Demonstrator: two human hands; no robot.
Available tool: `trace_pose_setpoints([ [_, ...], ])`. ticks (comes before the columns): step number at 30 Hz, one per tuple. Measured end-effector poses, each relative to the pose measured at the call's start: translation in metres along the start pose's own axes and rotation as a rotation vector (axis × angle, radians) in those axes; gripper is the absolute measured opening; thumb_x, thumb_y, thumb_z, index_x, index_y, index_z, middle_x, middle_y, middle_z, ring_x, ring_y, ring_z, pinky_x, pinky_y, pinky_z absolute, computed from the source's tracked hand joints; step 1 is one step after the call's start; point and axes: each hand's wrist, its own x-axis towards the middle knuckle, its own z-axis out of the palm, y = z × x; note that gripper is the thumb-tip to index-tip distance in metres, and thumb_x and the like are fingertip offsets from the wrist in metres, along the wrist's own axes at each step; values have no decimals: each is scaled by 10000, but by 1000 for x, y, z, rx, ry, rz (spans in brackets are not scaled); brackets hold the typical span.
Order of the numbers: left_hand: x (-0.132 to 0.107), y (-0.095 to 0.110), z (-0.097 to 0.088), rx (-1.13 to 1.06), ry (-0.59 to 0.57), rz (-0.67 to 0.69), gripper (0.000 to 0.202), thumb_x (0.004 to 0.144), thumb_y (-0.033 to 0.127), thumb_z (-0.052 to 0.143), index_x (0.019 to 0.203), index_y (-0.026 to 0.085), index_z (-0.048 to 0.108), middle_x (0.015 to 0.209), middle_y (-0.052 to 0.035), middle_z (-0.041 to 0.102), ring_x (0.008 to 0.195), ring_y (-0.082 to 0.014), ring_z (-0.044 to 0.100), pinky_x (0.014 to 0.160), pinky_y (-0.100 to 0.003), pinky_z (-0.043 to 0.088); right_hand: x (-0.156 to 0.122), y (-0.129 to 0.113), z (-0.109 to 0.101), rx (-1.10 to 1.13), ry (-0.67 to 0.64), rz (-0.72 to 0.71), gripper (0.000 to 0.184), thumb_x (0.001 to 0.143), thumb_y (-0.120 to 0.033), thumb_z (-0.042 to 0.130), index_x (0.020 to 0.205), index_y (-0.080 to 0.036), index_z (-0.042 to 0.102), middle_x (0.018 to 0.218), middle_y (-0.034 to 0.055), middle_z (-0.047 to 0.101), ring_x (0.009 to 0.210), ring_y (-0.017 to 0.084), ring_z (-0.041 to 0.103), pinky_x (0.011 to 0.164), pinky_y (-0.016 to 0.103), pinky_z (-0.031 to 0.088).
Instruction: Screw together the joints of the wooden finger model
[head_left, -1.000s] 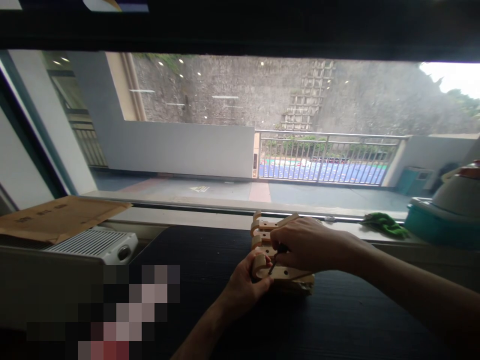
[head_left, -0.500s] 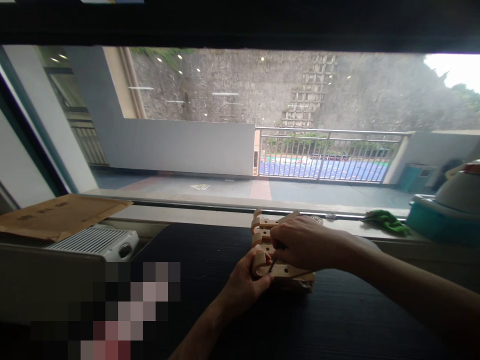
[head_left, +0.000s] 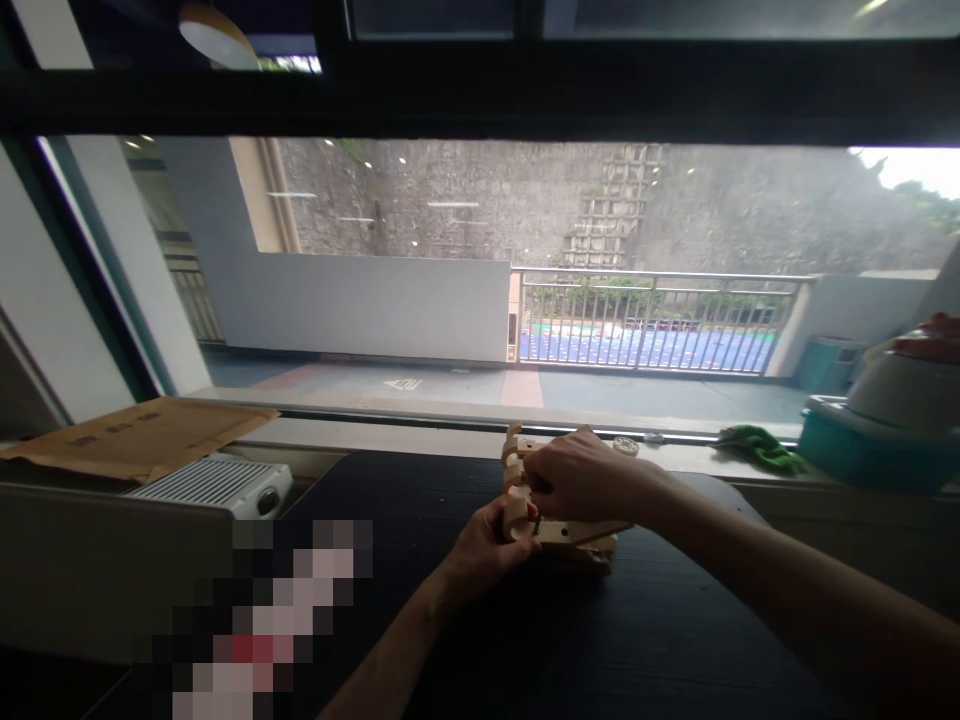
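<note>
The left hand [head_left: 484, 545] clasps the wooden piece [head_left: 517, 517]; the tool [head_left: 537, 524] gripped by the right hand [head_left: 577, 475] could slip if tilted.

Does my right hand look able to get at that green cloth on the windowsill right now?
Probably yes: nothing tall appears between the right hand and the green cloth, though the hand grips a thin tool at the wooden piece.

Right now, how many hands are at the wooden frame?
2: the left hand at the near curl of the wooden frame, the right hand above it, holding a thin tool.
</note>
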Motion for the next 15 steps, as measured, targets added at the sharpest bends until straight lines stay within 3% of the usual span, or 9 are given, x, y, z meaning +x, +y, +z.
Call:
trace_pose_setpoints([
  [5, -13, 5, 11, -10, 50, 50, 257, 593, 178, 736, 784, 146, 567, 638, 65, 482, 575, -70, 410, 566, -197, 340, -26, -18, -10, -24, -23, -33, 151, 777, -232, 502, 772, -151, 629, 700, 39, 603, 562, 120, 483, 536, 258, 287],
  [12, -97, 0, 56, 17, 109, 74, 246, 665, 150, 689, 886, 155, 581, 751, 37, 542, 664, -91, 466, 625, -192, 379, -86, -73, -28, -18, -119, -137, 121, 760, -195, 548, 760, -155, 662, 739, 39, 646, 601, 130, 526, 539, 258, 307],
  [15, -119, -5, 68, 8, 137, 94, 294, 669, 158, 688, 946, 157, 591, 775, 25, 578, 692, -105, 492, 648, -200, 394, -102, -92, -32, -35, -130, -116, 144, 765, -209, 547, 766, -141, 673, 757, 62, 660, 620, 146, 555, 526, 257, 317],
])
